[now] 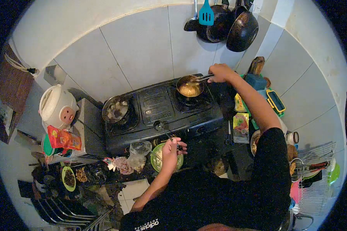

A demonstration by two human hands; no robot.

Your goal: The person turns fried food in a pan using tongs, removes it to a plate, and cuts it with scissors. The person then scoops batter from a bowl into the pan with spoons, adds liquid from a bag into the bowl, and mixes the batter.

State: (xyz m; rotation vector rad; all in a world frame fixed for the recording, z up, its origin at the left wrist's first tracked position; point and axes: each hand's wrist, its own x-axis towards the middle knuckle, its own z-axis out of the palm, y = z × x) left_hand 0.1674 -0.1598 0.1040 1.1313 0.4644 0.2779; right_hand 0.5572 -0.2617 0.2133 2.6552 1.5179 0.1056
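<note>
black stove (156,104) stands against pale wall tiles (144,50), and we look down on it over the arms of a person in a black t-shirt (227,196). on the stove's right side sits a small pan (180,82), with golden food (190,90) inside it, perhaps in hot oil. the right hand (219,73) is closed around metal tongs (205,78), whose tips reach into that pan; we cannot tell whether they pinch the food. the left hand (171,151), nearer the body, curls around the handle of a ladle (158,125), its cup over the front of the stove; below this hand we find a green bowl (153,159) with pale contents. a second pan (105,115) rests on the stove's left side. to work the food well, we judge, the tongs want a light, steady pinch, with the wrist away from rising heat; the ladle is best kept level, and sideways pushes could tip the small pan.
</note>
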